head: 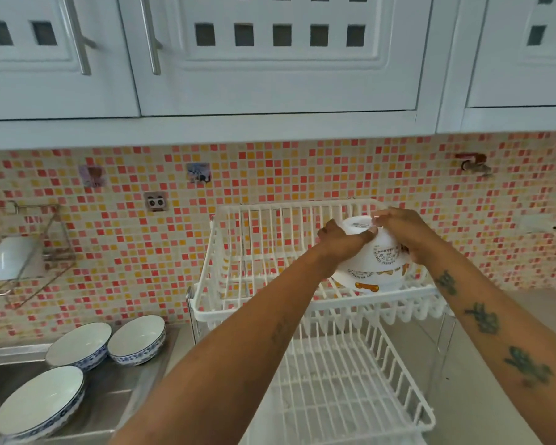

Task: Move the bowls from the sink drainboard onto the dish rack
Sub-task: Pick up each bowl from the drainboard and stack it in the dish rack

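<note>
A white bowl with orange and brown print (371, 266) is upside down and tilted on the right side of the top tier of the white wire dish rack (238, 252). My left hand (342, 240) grips its left side and my right hand (405, 234) grips its right side near the base. Three white bowls with blue patterned outsides stand upright on the steel drainboard (119, 390) at the lower left: one at the back left (79, 345), one at the back right (137, 338), and a wider one in front (39, 401).
The rack's lower tier (350, 396) holds nothing. A wire wall shelf with a white cup (16, 258) hangs at the left. White cabinets (270, 59) overhang the mosaic tile wall. Grey countertop (482, 364) runs to the right of the rack.
</note>
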A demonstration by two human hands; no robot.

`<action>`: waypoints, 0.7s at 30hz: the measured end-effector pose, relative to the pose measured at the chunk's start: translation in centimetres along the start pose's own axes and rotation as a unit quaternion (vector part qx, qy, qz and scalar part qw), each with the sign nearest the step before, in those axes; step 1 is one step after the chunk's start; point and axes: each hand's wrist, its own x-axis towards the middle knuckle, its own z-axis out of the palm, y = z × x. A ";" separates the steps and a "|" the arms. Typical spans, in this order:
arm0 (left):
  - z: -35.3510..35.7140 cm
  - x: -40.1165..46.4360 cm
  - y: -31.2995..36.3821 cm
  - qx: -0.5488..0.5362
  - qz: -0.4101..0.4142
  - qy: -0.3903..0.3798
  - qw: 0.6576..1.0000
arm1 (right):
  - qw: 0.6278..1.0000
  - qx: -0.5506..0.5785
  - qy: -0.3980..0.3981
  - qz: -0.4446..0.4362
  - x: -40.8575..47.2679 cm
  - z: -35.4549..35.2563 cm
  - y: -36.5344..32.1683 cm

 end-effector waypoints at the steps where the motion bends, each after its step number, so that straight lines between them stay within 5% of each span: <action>1: -0.1 0.0 0.0 -0.014 -0.005 -0.001 1.000 | 1.000 0.004 0.005 -0.005 0.1 0.0 0.1; 11: -0.5 1.0 -0.9 -0.066 -0.041 -0.026 0.997 | 0.999 -0.028 0.012 -0.023 0.9 0.4 0.7; 21: -0.7 -0.1 -0.7 -0.007 -0.009 -0.023 1.000 | 0.993 -0.114 0.009 -0.018 0.7 0.7 0.8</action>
